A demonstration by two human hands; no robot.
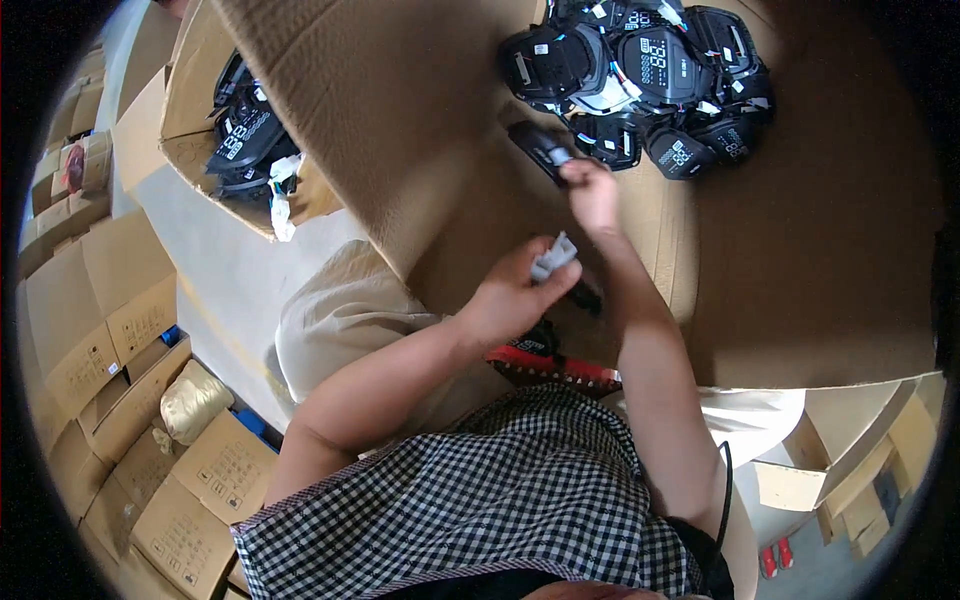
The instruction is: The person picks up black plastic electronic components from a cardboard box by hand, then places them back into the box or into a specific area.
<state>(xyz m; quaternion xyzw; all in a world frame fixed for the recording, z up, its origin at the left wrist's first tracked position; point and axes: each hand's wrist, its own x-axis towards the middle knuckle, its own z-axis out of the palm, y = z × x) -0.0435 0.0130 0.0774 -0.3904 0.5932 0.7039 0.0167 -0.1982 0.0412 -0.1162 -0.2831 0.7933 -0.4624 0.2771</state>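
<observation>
My left hand (510,295) is closed around a small light grey plastic piece (555,258), which sticks out between thumb and fingers. Farther out, my right hand (595,195) grips the near end of a black display panel (538,152), tilted and a little blurred by motion. Just beyond it, a heap of black display panels (655,65) with pale digit markings and thin coloured wires lies on a brown cardboard sheet (810,250). Below my left hand, partly hidden by my arms, a black part (583,297) shows near a red-edged holder (555,368).
At the upper left, an open carton (190,130) holds more black panels (245,140) and white wrapping. Stacked cartons (195,530) line the left side, with a gold-coloured bag (195,402) among them. Another open carton (790,485) stands at the lower right.
</observation>
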